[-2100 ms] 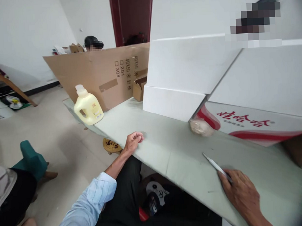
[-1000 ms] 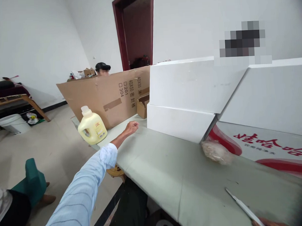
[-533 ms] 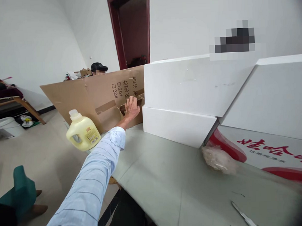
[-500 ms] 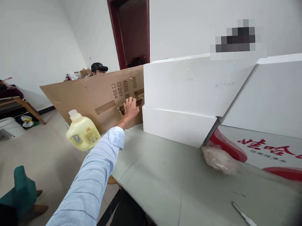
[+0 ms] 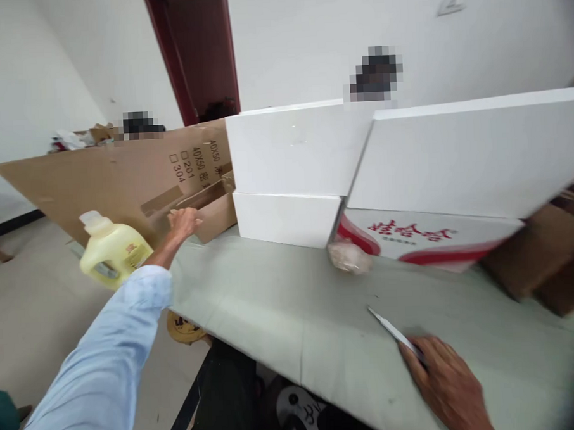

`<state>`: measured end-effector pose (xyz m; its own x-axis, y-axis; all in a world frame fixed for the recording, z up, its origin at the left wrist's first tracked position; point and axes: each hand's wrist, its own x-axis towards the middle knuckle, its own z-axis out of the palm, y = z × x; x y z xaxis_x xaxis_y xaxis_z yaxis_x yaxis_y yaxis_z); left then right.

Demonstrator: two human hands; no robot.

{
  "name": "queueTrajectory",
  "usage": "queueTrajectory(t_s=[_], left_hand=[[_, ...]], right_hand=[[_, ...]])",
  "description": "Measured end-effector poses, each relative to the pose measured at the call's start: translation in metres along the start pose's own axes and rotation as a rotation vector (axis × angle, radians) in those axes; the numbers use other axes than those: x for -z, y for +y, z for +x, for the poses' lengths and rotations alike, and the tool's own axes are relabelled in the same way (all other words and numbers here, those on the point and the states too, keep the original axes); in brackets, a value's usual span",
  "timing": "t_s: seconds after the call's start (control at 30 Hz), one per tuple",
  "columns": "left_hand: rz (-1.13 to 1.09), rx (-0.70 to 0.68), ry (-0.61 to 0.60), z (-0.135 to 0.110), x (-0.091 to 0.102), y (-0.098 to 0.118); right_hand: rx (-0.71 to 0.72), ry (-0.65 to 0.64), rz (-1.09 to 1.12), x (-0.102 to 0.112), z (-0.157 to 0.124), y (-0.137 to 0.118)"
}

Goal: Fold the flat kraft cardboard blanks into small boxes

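Note:
My left hand (image 5: 182, 221) reaches out over the pale green table (image 5: 281, 304). It hovers just in front of a small open cardboard box (image 5: 216, 213), with the fingers curled and the thumb pointing at the box. What the fingers hold, if anything, is hidden. My right hand (image 5: 441, 386) lies on the table at the near right. It is closed over the end of a thin white blade-like tool (image 5: 391, 328), whose tip points away to the left.
A yellow detergent jug (image 5: 112, 255) stands at the table's left corner, before a big leaning cardboard sheet (image 5: 90, 179). White foam boxes (image 5: 294, 151) are stacked at the back above a red-and-white carton (image 5: 411, 235). A crumpled plastic bag (image 5: 348, 258) lies beside them. Brown boxes (image 5: 531, 261) stand right.
My left hand has come back out of the small cardboard box and now hovers just left of it. The view swung right and down, bringing my right hand on the blade tool back into sight.

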<state>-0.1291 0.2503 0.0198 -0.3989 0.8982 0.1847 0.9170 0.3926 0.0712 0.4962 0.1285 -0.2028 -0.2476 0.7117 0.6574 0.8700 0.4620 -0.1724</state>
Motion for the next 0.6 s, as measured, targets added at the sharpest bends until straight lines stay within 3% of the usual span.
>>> queueTrajectory(t_s=[0.13,0.23,0.33,0.43,0.6], left_hand=[[0.046,-0.009,-0.011,-0.058,0.006,-0.038],[0.047,-0.059,-0.014,-0.109,-0.002,-0.066],[0.004,-0.174,0.058,-0.159,-0.014,-0.076],[-0.164,-0.425,0.112,-0.203,-0.019,-0.062],[-0.416,-0.758,0.07,-0.254,-0.014,-0.009]], right_hand=[[-0.048,-0.037,-0.111,0.004,0.001,-0.011],[-0.106,-0.065,-0.166,0.005,0.0,-0.017],[-0.156,-0.112,-0.167,0.007,0.0,-0.023],[-0.185,-0.128,-0.153,0.01,0.002,-0.025],[-0.197,-0.075,-0.093,0.021,0.01,-0.042]])
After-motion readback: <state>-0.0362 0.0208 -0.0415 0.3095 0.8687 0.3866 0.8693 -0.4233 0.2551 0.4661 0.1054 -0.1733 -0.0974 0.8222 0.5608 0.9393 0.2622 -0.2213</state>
